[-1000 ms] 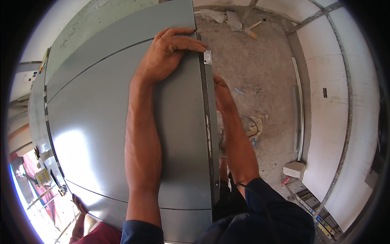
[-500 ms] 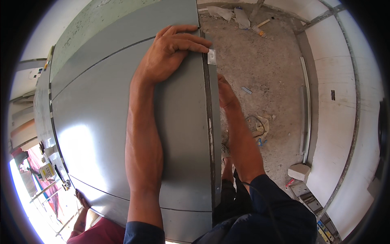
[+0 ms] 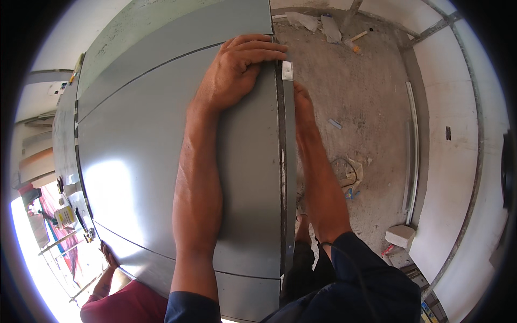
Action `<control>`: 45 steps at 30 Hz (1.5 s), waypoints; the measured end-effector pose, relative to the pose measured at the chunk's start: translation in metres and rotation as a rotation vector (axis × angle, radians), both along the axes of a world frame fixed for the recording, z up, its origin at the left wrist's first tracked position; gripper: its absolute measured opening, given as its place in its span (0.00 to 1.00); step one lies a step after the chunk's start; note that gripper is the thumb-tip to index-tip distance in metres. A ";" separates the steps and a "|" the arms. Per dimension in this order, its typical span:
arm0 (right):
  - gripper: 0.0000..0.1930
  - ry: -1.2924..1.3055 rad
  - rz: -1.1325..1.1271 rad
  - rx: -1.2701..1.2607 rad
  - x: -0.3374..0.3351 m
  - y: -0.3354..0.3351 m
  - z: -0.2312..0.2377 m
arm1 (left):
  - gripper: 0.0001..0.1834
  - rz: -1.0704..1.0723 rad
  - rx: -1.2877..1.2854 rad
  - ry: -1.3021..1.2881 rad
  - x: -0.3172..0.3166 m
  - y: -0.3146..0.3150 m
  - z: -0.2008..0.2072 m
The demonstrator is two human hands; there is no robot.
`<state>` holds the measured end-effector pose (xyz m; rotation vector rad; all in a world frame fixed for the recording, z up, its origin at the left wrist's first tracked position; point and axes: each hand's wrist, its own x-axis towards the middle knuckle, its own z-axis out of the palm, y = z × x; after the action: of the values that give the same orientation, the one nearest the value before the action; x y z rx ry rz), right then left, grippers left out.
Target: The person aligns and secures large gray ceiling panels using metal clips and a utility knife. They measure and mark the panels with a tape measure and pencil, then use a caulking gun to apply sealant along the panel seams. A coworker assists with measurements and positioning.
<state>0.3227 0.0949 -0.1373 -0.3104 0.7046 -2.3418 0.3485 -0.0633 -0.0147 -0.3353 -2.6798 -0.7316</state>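
Note:
A large grey door panel (image 3: 145, 124) with dark grooves fills the left and middle of the view. Its edge carries a dark strip (image 3: 281, 161) and a small pale metal plate (image 3: 287, 71). My left hand (image 3: 234, 72) lies over the face of the panel, fingers hooked across the edge just above the plate. On the other side of that edge, my right hand (image 3: 303, 102) is closed against the panel a little below the plate. The panel hides part of its fingers.
A co-worker's hand (image 3: 109, 254) touches the panel at lower left, beside a maroon shirt (image 3: 126, 304). On the dusty concrete floor (image 3: 371, 107) lie plastic scraps (image 3: 304, 21), a pale block (image 3: 400, 236) and metal strips (image 3: 413, 161). A white wall (image 3: 452, 161) stands right.
The panel edge and floor sit slightly further right in view. Both hands stay at the edge; my left fingers have shifted a little along it, and the right hand is slightly higher.

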 end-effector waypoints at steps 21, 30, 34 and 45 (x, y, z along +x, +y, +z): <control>0.19 0.025 -0.110 0.095 0.009 -0.007 -0.008 | 0.14 0.076 0.381 -0.120 0.004 0.007 0.003; 0.21 0.082 -0.130 0.086 0.005 -0.008 -0.016 | 0.14 0.033 0.449 -0.166 0.002 -0.001 0.001; 0.22 0.138 -0.149 0.140 0.007 -0.006 -0.013 | 0.15 0.023 0.433 -0.183 0.003 -0.003 0.004; 0.21 0.099 -0.191 0.135 0.028 -0.003 -0.013 | 0.17 -0.057 0.429 -0.227 0.007 -0.003 0.007</control>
<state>0.3509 0.0924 -0.1503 -0.3119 0.9732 -2.4561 0.3556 -0.0662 -0.0075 -0.2270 -2.6265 -1.4030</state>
